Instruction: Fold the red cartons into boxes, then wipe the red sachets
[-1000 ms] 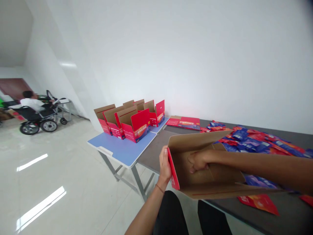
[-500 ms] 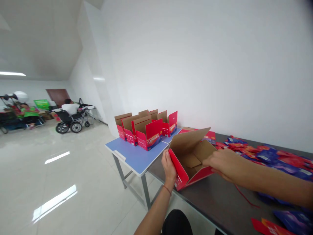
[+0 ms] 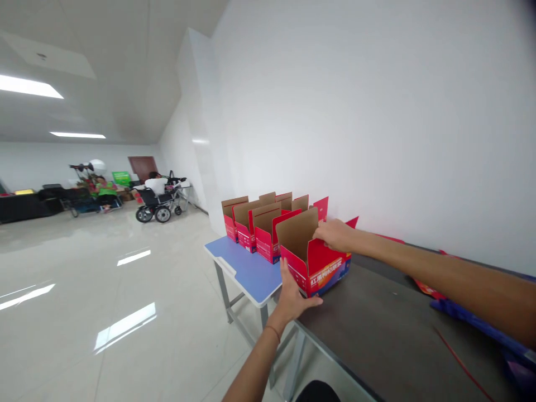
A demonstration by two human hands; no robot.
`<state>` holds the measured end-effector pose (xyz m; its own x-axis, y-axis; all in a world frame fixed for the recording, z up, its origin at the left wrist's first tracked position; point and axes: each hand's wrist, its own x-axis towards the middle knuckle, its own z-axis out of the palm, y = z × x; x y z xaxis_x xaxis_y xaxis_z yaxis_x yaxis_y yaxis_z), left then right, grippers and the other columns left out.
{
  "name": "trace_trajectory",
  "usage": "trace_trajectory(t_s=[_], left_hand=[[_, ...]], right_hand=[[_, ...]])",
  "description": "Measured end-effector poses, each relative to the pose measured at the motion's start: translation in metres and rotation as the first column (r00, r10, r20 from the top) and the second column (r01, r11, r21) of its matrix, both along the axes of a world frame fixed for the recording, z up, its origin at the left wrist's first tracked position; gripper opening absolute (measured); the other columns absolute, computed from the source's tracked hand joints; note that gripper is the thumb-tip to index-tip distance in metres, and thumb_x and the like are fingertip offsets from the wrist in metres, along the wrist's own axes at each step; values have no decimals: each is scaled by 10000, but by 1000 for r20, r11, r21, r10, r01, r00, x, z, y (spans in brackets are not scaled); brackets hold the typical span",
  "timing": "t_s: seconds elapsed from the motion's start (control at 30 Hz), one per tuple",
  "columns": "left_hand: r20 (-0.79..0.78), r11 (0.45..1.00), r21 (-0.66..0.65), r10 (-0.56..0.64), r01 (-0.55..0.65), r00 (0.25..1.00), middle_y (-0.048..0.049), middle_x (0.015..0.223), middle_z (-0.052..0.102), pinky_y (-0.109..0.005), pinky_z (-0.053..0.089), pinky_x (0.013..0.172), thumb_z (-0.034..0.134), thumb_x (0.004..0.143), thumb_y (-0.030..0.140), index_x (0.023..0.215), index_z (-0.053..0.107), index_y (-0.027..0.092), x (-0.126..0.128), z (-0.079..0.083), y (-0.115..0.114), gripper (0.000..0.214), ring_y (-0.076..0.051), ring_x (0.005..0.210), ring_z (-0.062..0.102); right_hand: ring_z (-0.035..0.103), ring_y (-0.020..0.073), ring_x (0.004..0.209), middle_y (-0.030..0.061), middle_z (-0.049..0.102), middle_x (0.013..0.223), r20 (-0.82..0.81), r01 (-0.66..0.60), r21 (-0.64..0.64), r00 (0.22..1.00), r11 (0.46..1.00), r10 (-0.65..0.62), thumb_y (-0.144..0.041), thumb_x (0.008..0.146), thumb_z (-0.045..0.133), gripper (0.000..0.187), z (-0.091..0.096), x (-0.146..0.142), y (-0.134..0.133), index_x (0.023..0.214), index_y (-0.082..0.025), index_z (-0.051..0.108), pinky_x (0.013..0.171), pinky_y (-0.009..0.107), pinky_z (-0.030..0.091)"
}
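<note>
A red cardboard carton (image 3: 320, 271) with a kraft-brown inside stands upright, its flaps open, at the near end of a row of similar cartons. My left hand (image 3: 293, 293) cups its lower near corner from the front. My right hand (image 3: 335, 234) reaches across and grips the top edge of its far side. The carton's base sits at the junction of the blue folding table (image 3: 240, 268) and the dark grey table (image 3: 377, 318). Its inside is mostly hidden from this angle.
Several open red cartons (image 3: 259, 223) stand close together on the blue table. Blue and red pouches (image 3: 473, 318) lie at the right on the dark table, near a thin red string (image 3: 460, 363). Far across the tiled floor, a person sits in a wheelchair (image 3: 154, 201).
The carton has gone from tilted in my hands above the dark table to upright beside the row. My view has swung left, and both hands have moved farther away with it.
</note>
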<state>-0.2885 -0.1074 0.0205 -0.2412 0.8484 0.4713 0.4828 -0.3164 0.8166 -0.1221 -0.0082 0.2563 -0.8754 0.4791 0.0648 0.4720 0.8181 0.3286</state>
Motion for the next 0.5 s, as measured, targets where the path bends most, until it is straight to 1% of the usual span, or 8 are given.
trace_trajectory(t_s=[0.07,0.1,0.17,0.23,0.33,0.43,0.5], left_hand=[[-86,997,-3,79,-79,993,-243,1761,-56,-532,61,1341,976,573,481,1685,-5,131,5,-4,3,1523,-398,1628,-104],[-96,991,6,135,-135,986,-240,1762,-61,-535,79,1342,956,611,451,1685,1,133,6,-5,4,1472,-397,1629,-99],[-89,972,33,236,-234,968,-227,1768,-23,-530,127,1342,882,715,378,1686,31,137,6,-6,3,1313,-386,1635,-50],[-88,958,48,285,-282,955,-198,1774,45,-518,164,1341,775,814,308,1691,62,155,2,-7,-5,1141,-362,1641,16],[-125,946,64,322,-316,938,-157,1780,84,-503,191,1339,643,905,266,1701,49,175,-10,-11,-31,997,-331,1644,69],[-176,921,87,389,-380,904,-135,1783,90,-496,223,1329,600,933,257,1705,15,199,-27,-14,-63,971,-319,1644,101],[-191,900,96,435,-424,880,-140,1779,119,-506,277,1307,580,946,236,1705,-2,211,-42,-15,-82,957,-324,1632,175]], right_hand=[[710,295,1004,144,773,1094,3,-15,-11,1000,1000,15,-101,894,596,288,3,-14,2,1084,-178,798,759,321,433],[706,297,1016,143,771,1107,6,-17,-7,1000,1000,17,-98,884,607,299,5,-20,2,1107,-176,791,751,318,427],[698,293,1024,134,769,1107,9,-31,-7,999,999,31,-92,865,617,311,9,-30,-1,1116,-173,782,724,310,411],[694,279,1007,111,773,1078,14,-69,-37,997,997,69,-93,853,622,302,13,-39,-4,1088,-189,784,707,303,400],[690,261,1010,77,774,1071,24,-165,-115,985,980,169,-92,849,638,296,14,-52,-14,1070,-222,785,720,290,400],[685,254,1027,68,772,1062,2,-248,-155,968,956,252,-119,855,689,262,11,-66,-30,1075,-229,778,774,287,417],[683,251,1027,63,772,1044,-41,-303,-153,953,941,301,-137,858,716,258,9,-78,-43,1092,-230,769,802,291,426]])
